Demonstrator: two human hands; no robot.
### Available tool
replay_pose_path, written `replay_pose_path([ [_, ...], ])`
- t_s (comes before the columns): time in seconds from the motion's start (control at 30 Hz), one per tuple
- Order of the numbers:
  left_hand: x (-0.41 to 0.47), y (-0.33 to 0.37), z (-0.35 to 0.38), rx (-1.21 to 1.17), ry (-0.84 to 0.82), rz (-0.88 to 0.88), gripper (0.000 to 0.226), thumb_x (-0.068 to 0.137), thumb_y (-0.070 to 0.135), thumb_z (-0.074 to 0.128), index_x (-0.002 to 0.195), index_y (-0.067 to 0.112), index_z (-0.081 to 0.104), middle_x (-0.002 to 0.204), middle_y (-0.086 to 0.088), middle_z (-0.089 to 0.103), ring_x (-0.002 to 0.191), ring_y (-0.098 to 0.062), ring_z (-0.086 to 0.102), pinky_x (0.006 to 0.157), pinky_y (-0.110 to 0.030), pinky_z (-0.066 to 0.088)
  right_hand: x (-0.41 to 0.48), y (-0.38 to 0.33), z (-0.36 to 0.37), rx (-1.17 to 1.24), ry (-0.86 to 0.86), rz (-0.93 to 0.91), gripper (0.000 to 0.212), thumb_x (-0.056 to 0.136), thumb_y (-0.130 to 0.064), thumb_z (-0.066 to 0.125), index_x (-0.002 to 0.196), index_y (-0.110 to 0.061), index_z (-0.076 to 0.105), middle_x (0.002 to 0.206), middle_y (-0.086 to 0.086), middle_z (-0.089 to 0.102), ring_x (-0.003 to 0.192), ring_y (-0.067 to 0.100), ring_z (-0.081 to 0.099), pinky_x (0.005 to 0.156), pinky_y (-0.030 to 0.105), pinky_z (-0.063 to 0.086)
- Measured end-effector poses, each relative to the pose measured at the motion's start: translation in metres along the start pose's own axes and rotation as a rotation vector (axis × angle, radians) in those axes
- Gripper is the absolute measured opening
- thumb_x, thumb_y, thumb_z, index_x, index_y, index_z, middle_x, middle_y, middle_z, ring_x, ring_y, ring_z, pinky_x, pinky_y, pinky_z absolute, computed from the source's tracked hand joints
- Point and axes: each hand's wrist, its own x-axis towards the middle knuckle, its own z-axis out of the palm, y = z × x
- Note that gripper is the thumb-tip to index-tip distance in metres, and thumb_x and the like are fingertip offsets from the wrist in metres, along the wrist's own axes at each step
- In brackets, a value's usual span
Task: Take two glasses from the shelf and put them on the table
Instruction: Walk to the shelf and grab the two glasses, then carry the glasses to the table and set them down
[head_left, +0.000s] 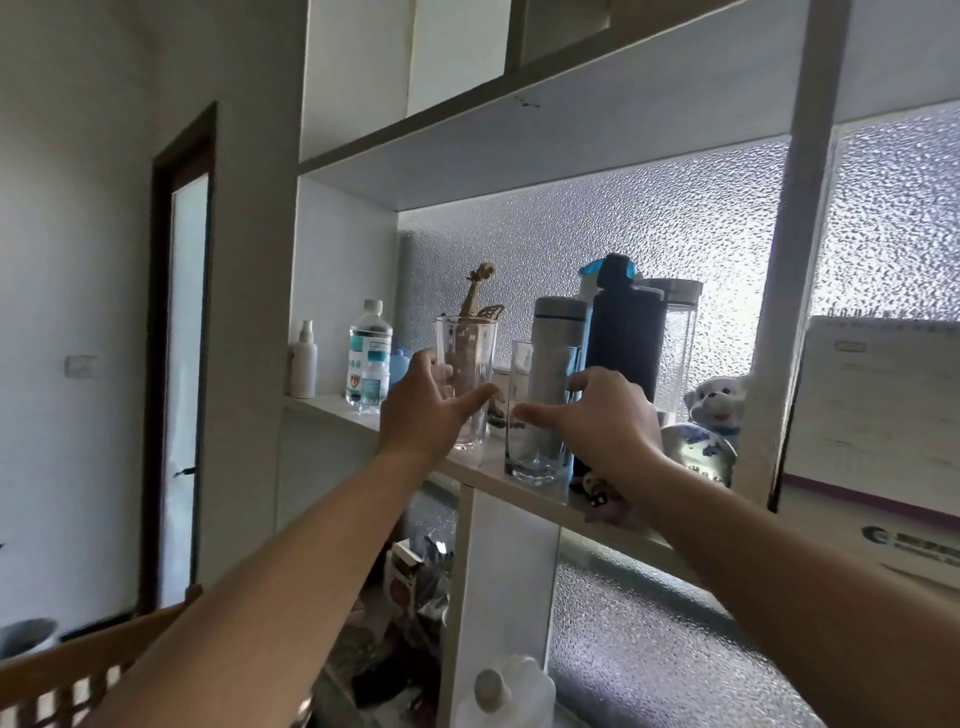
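Observation:
Two clear, empty glasses stand upright on the white shelf board (540, 496). The taller left glass (470, 358) has my left hand (421, 410) cupped around it, thumb across its front and fingertips behind its left edge. The shorter right glass (537, 447) sits in the crook of my right hand (613, 415), thumb stretched across its front and index finger at its right edge. Fingers of both hands are spread, and both glass bases rest on the shelf. No table is in view.
Behind the glasses are a grey flask (558, 332), a dark bottle (626, 332) and a clear jug (675, 338). A water bottle (370, 358) and white spray bottle (304, 364) stand at left, ceramic figurines (714, 415) at right. A wooden chair back (78, 670) is at lower left.

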Motion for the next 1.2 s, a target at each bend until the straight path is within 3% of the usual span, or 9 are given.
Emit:
replay_pose_path([
  [0.17, -0.008, 0.005, -0.024, 0.02, 0.016, -0.02, 0.109, 0.048, 0.08, 0.056, 0.131, 0.011, 0.04, 0.126, -0.009, 0.061, 0.104, -0.025, 0.062, 0.085, -0.033, 0.047, -0.001, -0.004, -0.004, 0.058, 0.009, -0.051, 0.056, 0.055, -0.057, 0.08, 0.093, -0.02, 0.063, 0.063, -0.015, 0.053, 0.059, 0.005, 0.056, 0.049, 0.022, 0.04],
  [0.23, -0.01, 0.006, -0.035, 0.065, 0.044, -0.021, 0.103, 0.052, 0.077, 0.058, 0.129, 0.01, 0.041, 0.125, -0.011, 0.061, 0.106, -0.027, 0.061, 0.087, -0.038, 0.049, -0.001, -0.01, -0.008, 0.067, 0.002, -0.077, 0.057, 0.056, -0.058, 0.079, 0.095, -0.019, 0.064, 0.067, -0.011, 0.058, 0.06, 0.007, 0.059, 0.05, 0.022, 0.041],
  [0.37, -0.014, 0.01, -0.053, 0.135, 0.16, -0.03, 0.089, 0.062, 0.063, 0.069, 0.128, 0.009, 0.044, 0.123, -0.014, 0.061, 0.108, -0.029, 0.059, 0.084, -0.034, 0.043, -0.006, -0.022, -0.012, 0.13, 0.003, -0.124, 0.062, 0.056, -0.057, 0.08, 0.102, -0.019, 0.065, 0.08, -0.003, 0.067, 0.066, 0.012, 0.06, 0.053, 0.024, 0.042],
  [0.5, -0.025, 0.015, -0.08, 0.162, 0.19, -0.038, 0.09, 0.06, 0.065, 0.07, 0.127, 0.011, 0.045, 0.123, -0.013, 0.061, 0.108, -0.028, 0.058, 0.086, -0.035, 0.044, -0.015, -0.039, -0.013, 0.195, -0.041, -0.153, 0.076, 0.057, -0.057, 0.08, 0.118, -0.017, 0.06, 0.109, 0.003, 0.07, 0.087, 0.019, 0.065, 0.069, 0.03, 0.051],
  [0.63, -0.041, 0.012, -0.118, 0.189, 0.227, -0.082, 0.085, 0.059, 0.062, 0.072, 0.125, 0.014, 0.047, 0.122, -0.005, 0.063, 0.106, -0.022, 0.059, 0.084, -0.031, 0.045, -0.028, -0.057, -0.007, 0.308, -0.099, -0.171, 0.073, 0.06, -0.051, 0.081, 0.122, -0.021, 0.056, 0.112, 0.004, 0.07, 0.097, 0.022, 0.065, 0.082, 0.034, 0.051],
  [0.77, -0.065, 0.006, -0.166, 0.248, 0.321, -0.142, 0.076, 0.061, 0.058, 0.074, 0.121, 0.018, 0.049, 0.118, 0.002, 0.064, 0.099, -0.016, 0.059, 0.074, -0.024, 0.036, -0.051, -0.079, 0.014, 0.395, -0.192, -0.21, 0.078, 0.06, -0.05, 0.081, 0.127, -0.02, 0.054, 0.118, 0.002, 0.067, 0.101, 0.019, 0.063, 0.081, 0.027, 0.045],
  [0.9, -0.093, 0.002, -0.22, 0.311, 0.366, -0.22, 0.076, 0.062, 0.056, 0.075, 0.123, 0.019, 0.048, 0.119, 0.001, 0.062, 0.104, -0.019, 0.058, 0.082, -0.031, 0.043, -0.079, -0.102, 0.042, 0.503, -0.332, -0.221, 0.078, 0.058, -0.051, 0.082, 0.125, -0.023, 0.054, 0.104, 0.0, 0.072, 0.091, 0.018, 0.066, 0.084, 0.039, 0.052],
  [1.03, -0.127, -0.001, -0.275, 0.31, 0.386, -0.324, 0.075, 0.06, 0.052, 0.078, 0.121, 0.02, 0.048, 0.118, 0.002, 0.061, 0.1, -0.015, 0.056, 0.083, -0.03, 0.042, -0.117, -0.124, 0.075, 0.652, -0.479, -0.279, 0.075, 0.059, -0.047, 0.083, 0.125, -0.026, 0.054, 0.11, 0.003, 0.069, 0.093, 0.016, 0.064, 0.078, 0.031, 0.05],
  [1.2, -0.171, -0.007, -0.323, 0.383, 0.455, -0.415, 0.075, 0.058, 0.05, 0.081, 0.119, 0.022, 0.047, 0.112, 0.006, 0.06, 0.099, -0.014, 0.057, 0.086, -0.035, 0.046, -0.168, -0.145, 0.11, 0.764, -0.657, -0.343, 0.078, 0.057, -0.049, 0.082, 0.126, -0.028, 0.053, 0.109, 0.0, 0.069, 0.092, 0.012, 0.064, 0.084, 0.033, 0.053],
])
